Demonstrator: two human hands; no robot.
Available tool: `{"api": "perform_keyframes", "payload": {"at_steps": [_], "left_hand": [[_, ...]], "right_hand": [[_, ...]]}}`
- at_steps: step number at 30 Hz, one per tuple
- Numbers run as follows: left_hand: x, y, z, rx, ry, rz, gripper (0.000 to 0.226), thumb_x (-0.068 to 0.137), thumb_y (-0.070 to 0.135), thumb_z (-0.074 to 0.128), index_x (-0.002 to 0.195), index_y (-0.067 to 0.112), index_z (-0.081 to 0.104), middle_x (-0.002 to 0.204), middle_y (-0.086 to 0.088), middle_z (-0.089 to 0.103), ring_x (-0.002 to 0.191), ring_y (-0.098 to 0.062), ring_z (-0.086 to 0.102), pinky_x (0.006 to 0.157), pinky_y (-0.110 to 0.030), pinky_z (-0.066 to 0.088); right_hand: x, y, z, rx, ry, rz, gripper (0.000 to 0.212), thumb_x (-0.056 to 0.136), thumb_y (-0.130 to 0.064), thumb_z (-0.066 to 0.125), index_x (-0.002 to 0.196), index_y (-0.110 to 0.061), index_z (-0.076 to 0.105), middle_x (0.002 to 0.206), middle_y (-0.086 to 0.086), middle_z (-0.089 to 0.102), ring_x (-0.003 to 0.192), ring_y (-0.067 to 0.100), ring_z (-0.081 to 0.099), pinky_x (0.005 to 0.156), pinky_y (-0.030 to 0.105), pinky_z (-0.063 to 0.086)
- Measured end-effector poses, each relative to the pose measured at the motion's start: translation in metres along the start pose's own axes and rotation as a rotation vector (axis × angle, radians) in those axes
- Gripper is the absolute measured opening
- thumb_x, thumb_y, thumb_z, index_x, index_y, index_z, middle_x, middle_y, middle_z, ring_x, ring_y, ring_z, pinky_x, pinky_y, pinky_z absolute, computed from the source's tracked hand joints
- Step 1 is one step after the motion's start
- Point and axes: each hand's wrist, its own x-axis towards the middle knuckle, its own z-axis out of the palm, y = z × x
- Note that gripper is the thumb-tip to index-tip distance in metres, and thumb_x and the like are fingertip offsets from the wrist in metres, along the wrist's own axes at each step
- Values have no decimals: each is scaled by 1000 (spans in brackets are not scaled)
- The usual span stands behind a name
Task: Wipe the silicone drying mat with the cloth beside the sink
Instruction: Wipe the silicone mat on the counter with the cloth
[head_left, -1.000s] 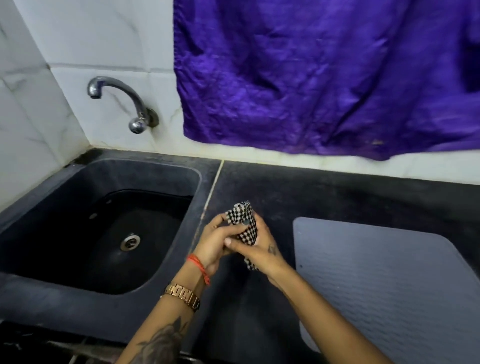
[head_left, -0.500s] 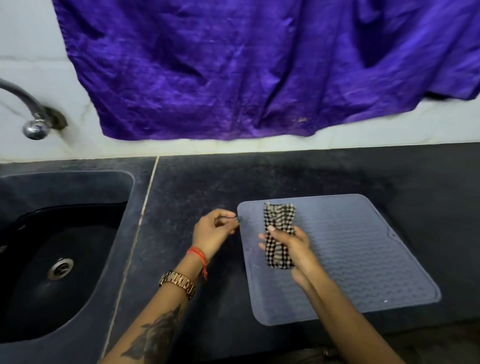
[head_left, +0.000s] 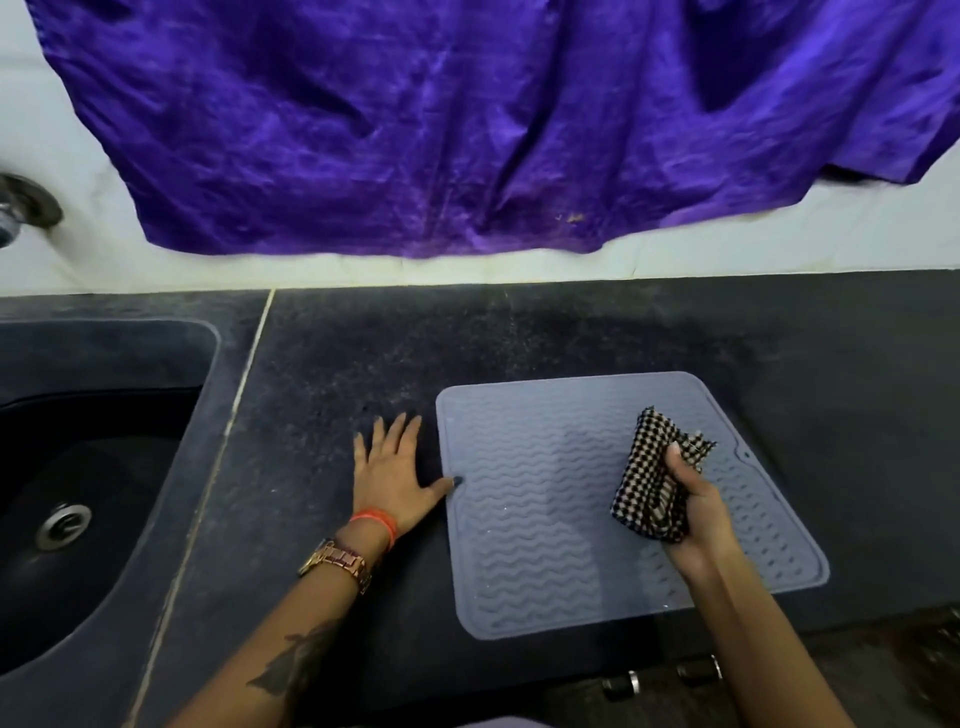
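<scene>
While left hand (head_left: 390, 475) flat, right hand (head_left: 693, 512) grips cloth (head_left: 655, 475).

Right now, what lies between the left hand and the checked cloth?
In the head view, only the bare wavy surface of the silicone mat lies between the left hand and the checked cloth, which the right hand grips.

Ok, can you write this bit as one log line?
left hand: flat on counter, thumb at mat edge | right hand: gripping cloth over mat
</scene>
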Motion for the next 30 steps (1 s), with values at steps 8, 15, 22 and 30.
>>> {"api": "perform_keyframes", "payload": {"at_steps": [8, 15, 22, 30], "left_hand": [[-3, 3, 7, -99, 67, -166, 100, 71, 61, 66, 147, 17, 18, 157, -3, 14, 145, -25, 0, 116, -43, -10], [-15, 12, 22, -78, 186, -141, 93, 72, 65, 47, 146, 13, 23, 154, -4, 23, 145, -22, 7, 118, -37, -8], [-15, 15, 25, 61, 210, -108, 98, 69, 73, 23, 144, 10, 28, 152, -8, 30, 143, -26, 15, 118, -38, -1], [-13, 18, 25, 79, 229, -141, 78, 80, 55, 30, 140, 6, 35, 148, -12, 36, 142, -28, 21, 119, -39, 1]], "right_hand": [[23, -26, -30, -262, -30, 46, 34, 69, -12, 72, 103, -9, 67, 94, 8, 73, 79, 22, 70, 57, 29, 57], [59, -52, -67, -648, 143, -192, 40, 76, -11, 72, 114, -9, 61, 107, 12, 67, 96, 30, 63, 81, 45, 54], [104, -106, -85, -1264, 558, -465, 39, 85, -34, 63, 120, -19, 52, 113, 21, 62, 106, 40, 55, 86, 42, 45], [126, -83, -90, -1651, 443, -545, 32, 92, -21, 50, 114, 2, 49, 122, 26, 40, 105, 43, 46, 87, 49, 42]]}}
